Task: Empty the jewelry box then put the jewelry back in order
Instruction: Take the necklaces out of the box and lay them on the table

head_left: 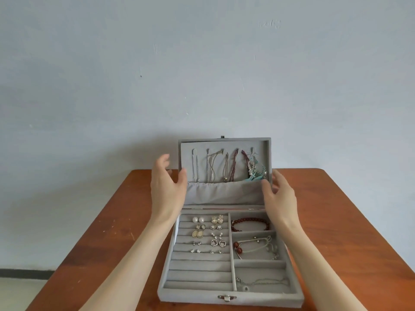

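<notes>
Steadying the raised lid (224, 142) of the jewelry box (231, 296) on the table (101, 232), your left hand (166, 189) and right hand (279, 191) flank it, fingers relaxed, gripping nothing. Emptying hasn't begun; next, lift out the hanging necklaces (226, 167).

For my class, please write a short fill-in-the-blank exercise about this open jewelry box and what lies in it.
1. The lid of the jewelry box stands ____.
2. The dark red bead bracelet lies in the ____ compartment on the right side.
3. The earrings sit on the ____ side of the tray.
4. The left hand and right hand hold ____.

Missing words: open; farthest; left; nothing
</notes>
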